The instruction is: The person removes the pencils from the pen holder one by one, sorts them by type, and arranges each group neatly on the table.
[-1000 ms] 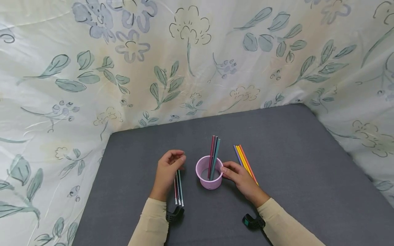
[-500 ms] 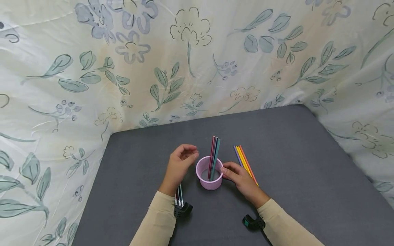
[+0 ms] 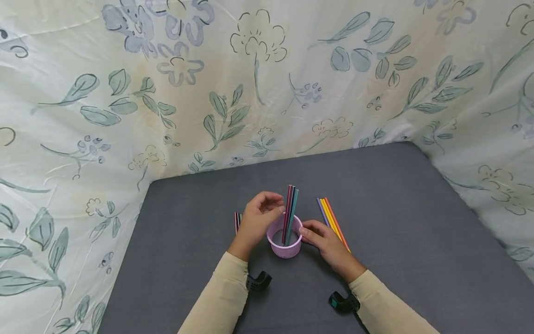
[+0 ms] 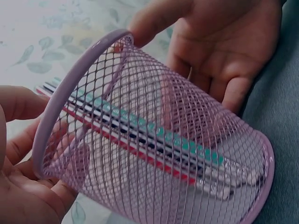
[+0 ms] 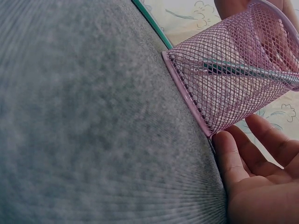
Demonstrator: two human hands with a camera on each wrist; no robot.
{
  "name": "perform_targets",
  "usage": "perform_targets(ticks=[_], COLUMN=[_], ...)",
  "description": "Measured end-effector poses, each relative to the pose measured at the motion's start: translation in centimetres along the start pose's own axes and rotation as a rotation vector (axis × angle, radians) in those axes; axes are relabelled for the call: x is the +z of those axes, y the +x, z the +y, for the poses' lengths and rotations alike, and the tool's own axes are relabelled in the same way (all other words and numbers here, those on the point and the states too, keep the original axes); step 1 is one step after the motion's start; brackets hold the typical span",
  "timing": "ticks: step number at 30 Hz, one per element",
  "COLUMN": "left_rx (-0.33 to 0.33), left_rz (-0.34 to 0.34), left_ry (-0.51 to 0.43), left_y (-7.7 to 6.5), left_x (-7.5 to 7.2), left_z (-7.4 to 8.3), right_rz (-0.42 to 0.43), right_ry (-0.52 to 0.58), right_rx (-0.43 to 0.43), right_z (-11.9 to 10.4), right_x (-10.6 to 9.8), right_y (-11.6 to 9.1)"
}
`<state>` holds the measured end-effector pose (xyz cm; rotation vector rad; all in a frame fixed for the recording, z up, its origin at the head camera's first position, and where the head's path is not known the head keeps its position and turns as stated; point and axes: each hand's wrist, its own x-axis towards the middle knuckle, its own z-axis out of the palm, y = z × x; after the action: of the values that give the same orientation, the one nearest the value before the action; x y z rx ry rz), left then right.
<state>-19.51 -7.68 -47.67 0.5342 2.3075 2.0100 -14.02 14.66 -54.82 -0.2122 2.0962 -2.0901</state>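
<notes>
A pink mesh pencil cup [image 3: 285,250] stands upright, with red, dark and teal pencils [image 3: 289,208] leaning inside. My right hand [image 3: 327,243] holds the cup at its right side, thumb at the rim. My left hand [image 3: 258,222] is at the cup's left rim, thumb and loosely bent fingers beside the pencils; whether the thumb touches them cannot be told. Through the mesh in the left wrist view, the pencils' silvery ends [image 4: 219,186] rest near the base. Purple, yellow and orange sticks [image 3: 331,218] lie behind the right hand, partly hidden.
More thin striped pencils [image 3: 237,220] lie left of the cup, mostly hidden by the left hand and forearm. A green stick [image 5: 152,23] lies on the table beyond the cup. The grey tabletop [image 3: 375,185] meets floral cloth [image 3: 267,83] behind and at the sides.
My left hand has moved right, from above the striped pencils to the cup's rim beside the standing pencils. My right hand stays on the cup.
</notes>
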Motion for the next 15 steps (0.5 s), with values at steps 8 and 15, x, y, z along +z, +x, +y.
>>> perform_targets(ticks=[8,15], left_rx=[0.025,0.040], left_rz=[-0.028,-0.025], left_ry=[-0.018,-0.033], left_y=[0.71,0.92], left_x=[0.79,1.11], left_z=[-0.09,-0.30], right_rz=[-0.005,0.002], right_ry=[0.005,0.002], right_rx=[-0.011,-0.009], right_z=[0.12,0.14], right_x=[0.04,0.03], right_y=[0.03,0.03])
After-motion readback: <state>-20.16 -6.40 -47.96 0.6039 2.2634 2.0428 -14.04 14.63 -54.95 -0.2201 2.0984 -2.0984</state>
